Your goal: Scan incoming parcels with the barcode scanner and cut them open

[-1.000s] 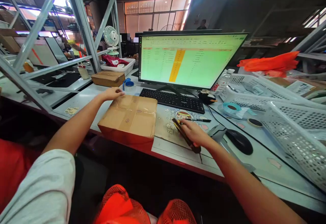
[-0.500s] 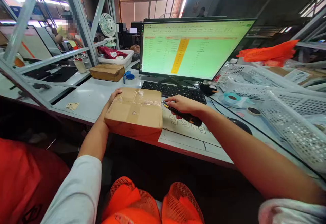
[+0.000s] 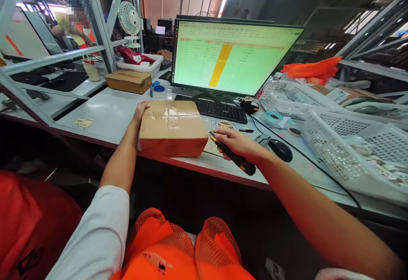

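A taped brown cardboard box (image 3: 172, 127) lies at the near edge of the white desk (image 3: 108, 116). My left hand (image 3: 140, 112) rests against the box's far left corner, holding it steady. My right hand (image 3: 237, 144) grips a black and yellow utility knife (image 3: 232, 156), its tip pointing at the box's right side, close to the lower right corner.
A monitor (image 3: 229, 57) with a green spreadsheet stands behind, a black keyboard (image 3: 213, 108) in front of it. A second box (image 3: 127, 81), tape rolls (image 3: 274, 119), a mouse (image 3: 280, 149) and white baskets (image 3: 350, 144) crowd the desk. Another person sits at the back left.
The box has been drawn closer to the desk's near edge and turned. My right hand with the knife moved from the box's far right top down to its near right side.
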Action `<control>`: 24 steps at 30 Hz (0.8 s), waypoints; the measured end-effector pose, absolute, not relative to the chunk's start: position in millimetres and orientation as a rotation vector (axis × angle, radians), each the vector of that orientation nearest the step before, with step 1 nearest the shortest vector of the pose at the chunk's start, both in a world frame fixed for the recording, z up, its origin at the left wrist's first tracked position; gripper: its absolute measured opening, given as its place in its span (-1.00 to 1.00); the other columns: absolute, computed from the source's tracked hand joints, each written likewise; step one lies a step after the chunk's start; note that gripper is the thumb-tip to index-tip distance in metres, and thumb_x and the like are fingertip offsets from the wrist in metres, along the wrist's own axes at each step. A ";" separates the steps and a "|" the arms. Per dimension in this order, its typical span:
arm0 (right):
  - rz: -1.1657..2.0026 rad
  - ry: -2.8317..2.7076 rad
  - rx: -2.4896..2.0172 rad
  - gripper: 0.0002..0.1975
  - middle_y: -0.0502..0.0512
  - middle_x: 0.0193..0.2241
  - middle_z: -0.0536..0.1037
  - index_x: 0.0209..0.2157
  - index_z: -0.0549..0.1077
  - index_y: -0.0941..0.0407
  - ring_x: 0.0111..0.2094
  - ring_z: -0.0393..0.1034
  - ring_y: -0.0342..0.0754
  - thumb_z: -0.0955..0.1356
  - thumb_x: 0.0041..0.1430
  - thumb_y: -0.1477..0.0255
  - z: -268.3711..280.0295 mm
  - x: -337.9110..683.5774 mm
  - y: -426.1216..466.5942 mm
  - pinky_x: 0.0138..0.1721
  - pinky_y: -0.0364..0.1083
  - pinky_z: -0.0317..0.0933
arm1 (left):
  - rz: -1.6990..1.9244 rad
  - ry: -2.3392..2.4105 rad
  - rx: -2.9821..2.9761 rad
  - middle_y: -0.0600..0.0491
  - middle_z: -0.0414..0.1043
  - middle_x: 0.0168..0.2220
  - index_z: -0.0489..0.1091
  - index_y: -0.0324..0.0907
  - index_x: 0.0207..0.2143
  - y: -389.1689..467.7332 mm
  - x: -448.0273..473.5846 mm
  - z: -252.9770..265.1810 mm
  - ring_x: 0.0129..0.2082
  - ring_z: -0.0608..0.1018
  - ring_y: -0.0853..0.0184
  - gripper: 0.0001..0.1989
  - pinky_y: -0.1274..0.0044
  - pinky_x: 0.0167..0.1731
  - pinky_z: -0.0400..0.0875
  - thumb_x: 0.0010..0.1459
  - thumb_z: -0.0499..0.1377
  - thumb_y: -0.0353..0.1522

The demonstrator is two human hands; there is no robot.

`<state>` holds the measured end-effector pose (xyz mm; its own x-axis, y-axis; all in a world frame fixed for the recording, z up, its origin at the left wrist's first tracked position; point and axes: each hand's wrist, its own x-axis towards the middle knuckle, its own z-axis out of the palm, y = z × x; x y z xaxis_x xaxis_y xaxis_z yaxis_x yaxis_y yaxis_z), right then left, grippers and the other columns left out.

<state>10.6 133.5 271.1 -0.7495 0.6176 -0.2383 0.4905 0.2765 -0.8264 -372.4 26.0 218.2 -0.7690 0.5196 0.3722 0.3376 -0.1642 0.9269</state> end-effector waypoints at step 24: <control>1.404 -2.313 -0.959 -0.80 -0.06 -0.62 0.41 -0.01 0.50 0.14 -0.68 0.32 -0.18 0.32 0.44 0.37 274.4 -48.2 212.3 -0.66 -0.22 0.27 | 0.882 2.519 2.160 -0.01 0.51 0.21 0.47 -0.09 0.16 -27.6 -207.4 242.0 0.21 0.52 0.08 -0.54 0.23 0.23 0.40 0.30 0.29 -0.10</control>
<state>-48.2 212.3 274.4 -0.7441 0.6598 -0.1050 0.3977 0.3111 -0.8632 -207.4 -27.6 242.0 -0.1831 0.8297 0.5274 0.9775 0.0962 0.1879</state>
